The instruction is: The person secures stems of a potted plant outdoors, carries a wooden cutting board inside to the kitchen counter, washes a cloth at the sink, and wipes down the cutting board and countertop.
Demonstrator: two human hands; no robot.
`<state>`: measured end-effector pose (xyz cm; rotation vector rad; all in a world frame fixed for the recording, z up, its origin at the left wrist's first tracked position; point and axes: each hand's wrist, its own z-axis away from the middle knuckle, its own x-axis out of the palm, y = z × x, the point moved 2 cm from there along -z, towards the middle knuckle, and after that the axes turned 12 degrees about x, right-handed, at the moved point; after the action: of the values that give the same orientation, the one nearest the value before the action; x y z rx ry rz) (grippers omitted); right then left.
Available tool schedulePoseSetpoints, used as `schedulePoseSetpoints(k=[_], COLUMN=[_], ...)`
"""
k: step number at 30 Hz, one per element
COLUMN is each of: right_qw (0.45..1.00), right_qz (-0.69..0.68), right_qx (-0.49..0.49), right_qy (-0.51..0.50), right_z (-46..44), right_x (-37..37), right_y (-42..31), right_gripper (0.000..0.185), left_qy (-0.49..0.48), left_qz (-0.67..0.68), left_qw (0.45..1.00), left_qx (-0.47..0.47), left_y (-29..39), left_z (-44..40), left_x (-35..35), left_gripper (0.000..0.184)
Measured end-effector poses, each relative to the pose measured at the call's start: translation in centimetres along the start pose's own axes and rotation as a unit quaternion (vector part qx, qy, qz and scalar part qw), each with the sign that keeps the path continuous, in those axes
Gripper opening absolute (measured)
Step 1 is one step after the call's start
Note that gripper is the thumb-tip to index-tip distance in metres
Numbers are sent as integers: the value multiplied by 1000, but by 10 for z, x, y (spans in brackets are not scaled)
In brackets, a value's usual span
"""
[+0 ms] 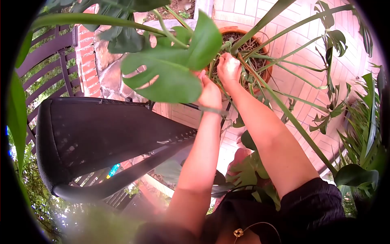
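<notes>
A terracotta pot (266,75) holds a large plant with long green stems (280,38) and dry brown litter at its base. My right hand (229,69) is closed in among the stems over the pot; what its curled fingers hold is hidden. Just left of it, my left hand (210,92) is at the pot's near left side, fingers drawn together, with part of it behind a broad split leaf (170,73). Whatever is between those fingers cannot be made out. A thin band circles my left wrist.
A black mesh chair (97,134) stands close on the left, beside a brick-edged stone wall (107,67) and a dark slatted bench (48,61). Pale floor tiles (300,89) surround the pot. Long stems cross over my right arm's side, and spiky plants (365,118) grow at the right.
</notes>
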<state>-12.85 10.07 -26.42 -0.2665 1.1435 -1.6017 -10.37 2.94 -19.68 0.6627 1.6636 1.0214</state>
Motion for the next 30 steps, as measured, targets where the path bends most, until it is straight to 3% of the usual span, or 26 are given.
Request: schedulePoseSetpoints(k=[2, 3, 4, 6, 7, 8, 10, 11, 13, 14, 17, 20, 22, 24, 25, 26, 28, 29, 30], right_qw=[999, 998, 998, 997, 998, 998, 997, 998, 998, 997, 999, 999, 997, 996, 996, 996, 996, 994, 990], right_qz=[45, 21, 19, 56, 43, 43, 60, 46, 41, 39, 11, -11, -25, -36, -42, -46, -48, -79, -111], right_qx=[1, 55, 57, -22, 1, 4, 57, 28, 44, 64, 25, 2, 69, 71, 63, 54, 54, 69, 86], right_qy=[19, -36, -32, 43, 34, 36, 11, 31, 8, -22, 20, 35, 21, 33, 44, 54, 56, 30, 2], right_z=[-6, -6, -10, -9, -9, -12, -16, -18, -18, -14, -13, -14, -18, -19, -17, -15, -15, -15, -13], right_x=[4, 0, 3, 11, 10, 10, 17, 20, 13, 11, 9, 12, 15, 18, 19, 19, 16, 17, 17], right_y=[5, 5, 7, 17, 15, 17, 20, 27, 16, 13, 8, 12, 9, 12, 13, 12, 11, 11, 13], right_gripper=[8, 10, 10, 12, 12, 12, 11, 11, 10, 11, 11, 10, 10, 9, 9, 10, 10, 8, 7], left_qy=[66, 33, 28, 63, 170, 168, 63, 20, 85, 76, -5, -51, -58, -26, -281, -281, -19, -9, -10], left_qz=[155, 255, 254, 350, 311, 310, 386, 327, 279, 282, 301, 276, 255, 260, 307, 307, 205, 179, 176], left_qw=[941, 927, 927, 883, 832, 832, 858, 906, 922, 927, 942, 956, 965, 961, 908, 908, 977, 984, 984], left_qx=[-293, -273, -273, -305, -427, -428, -334, -267, -254, -235, -148, -84, -11, 89, 48, 47, -59, -4, -6], left_y=[7, 1, 3, 23, 56, 46, 23, 30, 40, 31, -17, -52, -84, -144, -58, -27, -7, -6, -6], left_z=[-15, -20, -16, 2, 5, 12, 14, 1, -39, -59, -109, -114, -108, -96, -80, -69, -43, -46, -40], left_x=[13, 12, 8, -6, -1, 5, 25, 37, 53, 49, 35, 21, 15, 2, -11, -5, 13, 15, 14], left_gripper=[35, 38, 38, 41, 42, 42, 44, 42, 31, 30, 26, 23, 20, 18, 16, 16, 18, 18, 18])
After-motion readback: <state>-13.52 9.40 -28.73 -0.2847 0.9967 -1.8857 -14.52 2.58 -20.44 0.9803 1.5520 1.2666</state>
